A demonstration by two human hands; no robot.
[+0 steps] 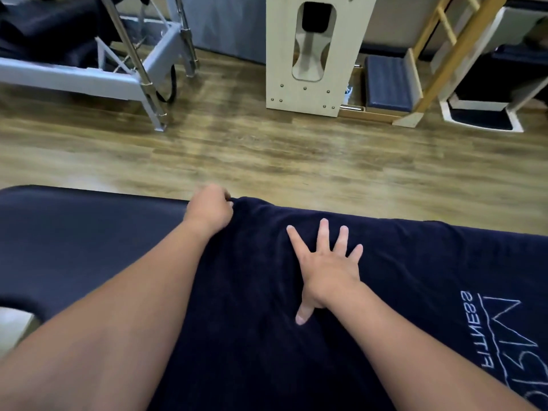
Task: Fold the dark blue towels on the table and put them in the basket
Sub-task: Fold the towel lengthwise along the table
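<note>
The dark blue towel (341, 336) lies spread on the padded table (74, 232), its far corner pinched in the curled left hand (209, 207) while the right hand (326, 262) presses flat, fingers splayed, apparently anchoring it for a fold

I can read light stitched lettering on the towel (415, 277), near its right end: "FITNESS", upside down from where I look, beside a large outlined logo whose letters I cannot make out.
</note>
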